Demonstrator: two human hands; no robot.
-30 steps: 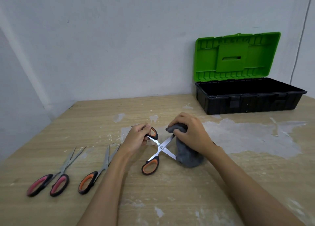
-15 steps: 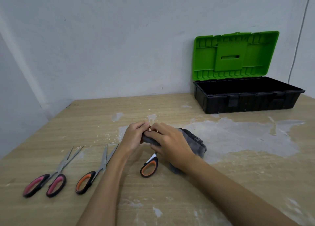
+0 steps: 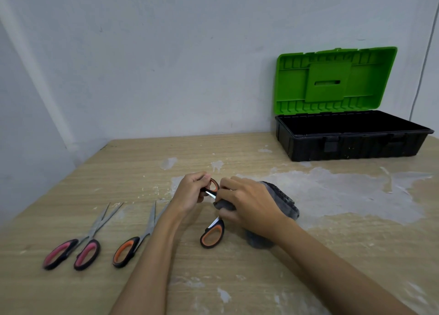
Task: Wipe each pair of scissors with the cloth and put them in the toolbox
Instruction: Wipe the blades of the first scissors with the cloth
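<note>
An opened pair of orange-handled scissors (image 3: 212,234) lies at the table's middle. My left hand (image 3: 190,192) pinches its upper handle loop. My right hand (image 3: 247,204) grips the dark grey cloth (image 3: 282,202) bunched around the blades near the pivot, which it hides. The lower handle loop rests on the table. A black toolbox (image 3: 351,146) with its green lid (image 3: 332,82) raised stands open at the back right; what I can see of its inside looks bare.
Two more pairs lie at the front left: pink-handled scissors (image 3: 71,253) and a second orange-handled pair (image 3: 128,249), blades pointing away from me. The wooden table (image 3: 237,279) has pale worn patches. A wall runs behind, and the table's left edge is near.
My right hand with the cloth slid from the blade tips leftward to the pivot, close to my left hand. The view shifted slightly.
</note>
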